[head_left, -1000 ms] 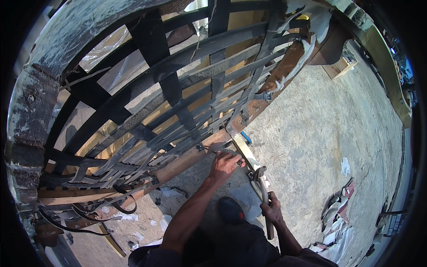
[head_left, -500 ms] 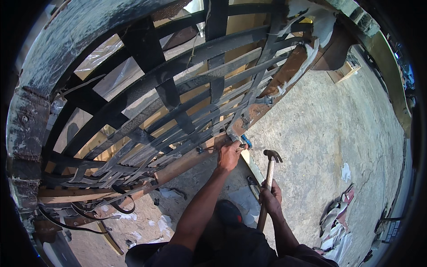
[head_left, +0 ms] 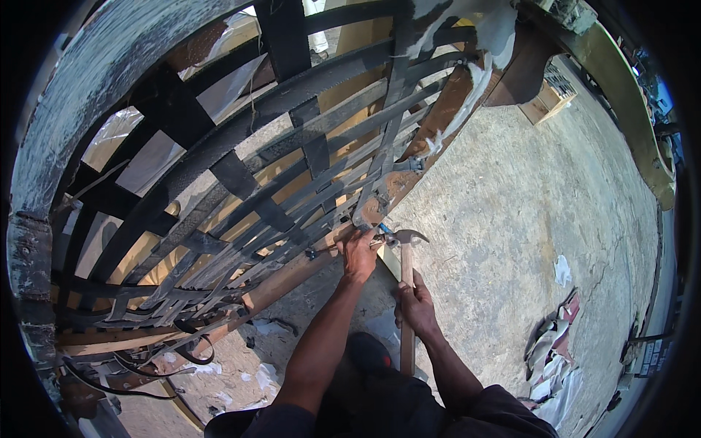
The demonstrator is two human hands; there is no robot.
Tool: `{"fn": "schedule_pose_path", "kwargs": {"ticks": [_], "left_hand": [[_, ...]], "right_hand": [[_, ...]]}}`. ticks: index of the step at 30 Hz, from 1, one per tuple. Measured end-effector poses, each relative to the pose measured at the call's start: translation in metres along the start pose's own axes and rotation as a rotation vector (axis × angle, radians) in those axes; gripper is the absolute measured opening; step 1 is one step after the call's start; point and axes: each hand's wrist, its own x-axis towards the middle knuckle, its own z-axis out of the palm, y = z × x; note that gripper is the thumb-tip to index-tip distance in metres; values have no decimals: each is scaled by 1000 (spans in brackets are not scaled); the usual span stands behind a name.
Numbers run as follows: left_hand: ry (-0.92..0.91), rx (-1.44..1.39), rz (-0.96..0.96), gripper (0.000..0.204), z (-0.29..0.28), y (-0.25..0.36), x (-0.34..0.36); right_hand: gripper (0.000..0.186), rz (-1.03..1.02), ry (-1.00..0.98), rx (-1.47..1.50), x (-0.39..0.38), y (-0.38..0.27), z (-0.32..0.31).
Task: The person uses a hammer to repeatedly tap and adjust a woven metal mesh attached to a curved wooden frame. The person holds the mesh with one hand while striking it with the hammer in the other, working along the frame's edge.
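Our left hand [head_left: 359, 257] has its fingers curled closed around a small tool [head_left: 377, 240], mostly hidden, at the wooden rail [head_left: 283, 279]; our right hand [head_left: 416, 303] is wrapped about the handle of the hammer [head_left: 407, 261], whose head sits right by that tool, contact unclear. We judge the step to be hammering the tool at the rail, which calls for a steady left grip and square blows. Beyond are woven black straps [head_left: 315, 155] and concrete floor [head_left: 496, 219]
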Motion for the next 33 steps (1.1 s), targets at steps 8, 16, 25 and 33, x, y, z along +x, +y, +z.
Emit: {"fn": "schedule_pose_path", "kwargs": {"ticks": [8, 16, 25, 33], "left_hand": [[-322, -69, -268, 48, -19, 13, 11], [-412, -180, -311, 57, -22, -1, 21], [-466, -296, -375, 59, -8, -31, 20], [-465, -319, -378, 59, -10, -18, 22]], "right_hand": [[39, 12, 11, -56, 2, -12, 0], [36, 51, 39, -35, 11, -4, -10], [24, -36, 149, 85, 11, 6, -1], [28, -74, 246, 125, 20, 4, -6]]}}
